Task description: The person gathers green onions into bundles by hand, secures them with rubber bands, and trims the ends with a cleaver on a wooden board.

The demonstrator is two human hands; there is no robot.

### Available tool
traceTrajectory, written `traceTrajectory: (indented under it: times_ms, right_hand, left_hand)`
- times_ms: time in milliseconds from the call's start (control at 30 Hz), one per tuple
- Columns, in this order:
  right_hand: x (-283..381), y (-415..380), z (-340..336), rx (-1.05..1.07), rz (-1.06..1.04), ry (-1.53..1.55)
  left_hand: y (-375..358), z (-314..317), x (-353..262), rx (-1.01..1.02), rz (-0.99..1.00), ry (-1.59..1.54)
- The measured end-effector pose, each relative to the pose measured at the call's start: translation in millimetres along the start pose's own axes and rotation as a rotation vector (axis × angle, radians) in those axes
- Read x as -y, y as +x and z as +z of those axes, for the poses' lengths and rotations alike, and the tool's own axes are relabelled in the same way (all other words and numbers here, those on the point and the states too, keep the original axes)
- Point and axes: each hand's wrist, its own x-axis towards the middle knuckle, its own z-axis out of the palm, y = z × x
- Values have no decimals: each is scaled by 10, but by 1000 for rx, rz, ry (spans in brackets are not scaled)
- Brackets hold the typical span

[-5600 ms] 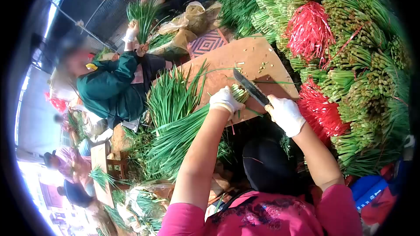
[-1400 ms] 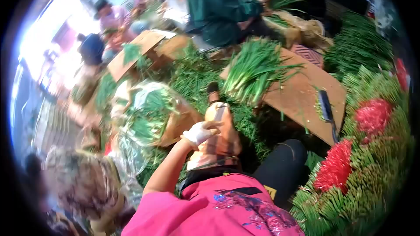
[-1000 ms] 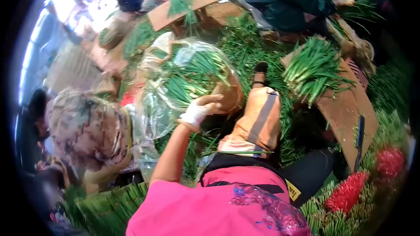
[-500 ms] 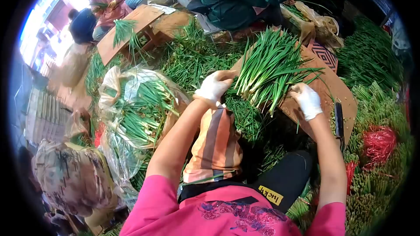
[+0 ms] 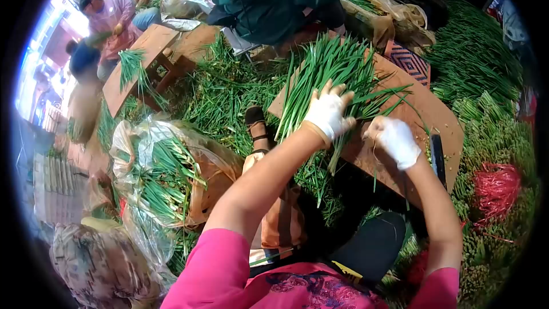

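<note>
Pink top: soft cloth, patterned at the chest with dark, flower-like decoration.
Striped leg covering: loose, creased fabric, banded in orange and brown.
Right hand: covered by a thin white glove, fingers curled together just beside the leaf tips, above the board; whether anything is pinched cannot be told.
Left hand: gloved in white, fingers spread apart and laid flat over the bunch, not clamped.
Green bunch: long, flat, glossy leaves, narrowed to pale stalks; spread loosely on the board beneath the left hand, its trailing leaves reaching just past the right hand.
Board: smooth, brown, angular-cornered, scattered with small cut pieces.
Knife: dark and straight, laid near the board's edge, beyond the right hand.
Plastic bag: thin, crumpled, translucent, filled with leafy stalks.
Stacked bundles: packed tightly, rough with cut ends, topped by shiny red strands.
Loose leaves: matted over the ground.
Woven panel: marked with diamonds.
Co-worker's green jacket: dark, softly folded.
</note>
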Motion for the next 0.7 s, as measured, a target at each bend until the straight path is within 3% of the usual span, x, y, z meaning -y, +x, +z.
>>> traceTrajectory:
  times_ms: [100,167,200,300,333,367,533,567,600,633,700]
  right_hand:
    - [-397,431,221,-275,-124,-226]
    - [-415,514,330,-101,41,-429]
    - [-492,474,366,-143,80,-331]
    - [-701,53,450,-83,-21,-444]
    - [-501,-310,450,-49,-192,-522]
    - [-437,-622,563,169,-345,-588]
    - [-370,-1323,266,248,-405,18]
    - [-505,-1249,-53,-109,-497,-355]
    - [-753,-1241,-306,-153,-151,-496]
    - [-1026,-1231,-427,-280,458,-551]
    - [-1324,-1468,-695,-154,636,-547]
  left_hand:
    - [-97,63,-251,248,-53,145]
    - [-97,135,-188,190,-100,127]
    - [-71,258,-106,110,-133,111]
    - [-47,309,-12,39,-229,2]
    - [-43,311,3,12,-193,-16]
    - [-34,367,25,-16,-171,0]
    - [-22,351,16,57,-161,20]
    - [-17,364,29,78,-164,40]
    - [-8,346,19,115,-162,54]
    - [-7,318,10,150,-166,72]
    - [-12,305,31,175,-147,61]
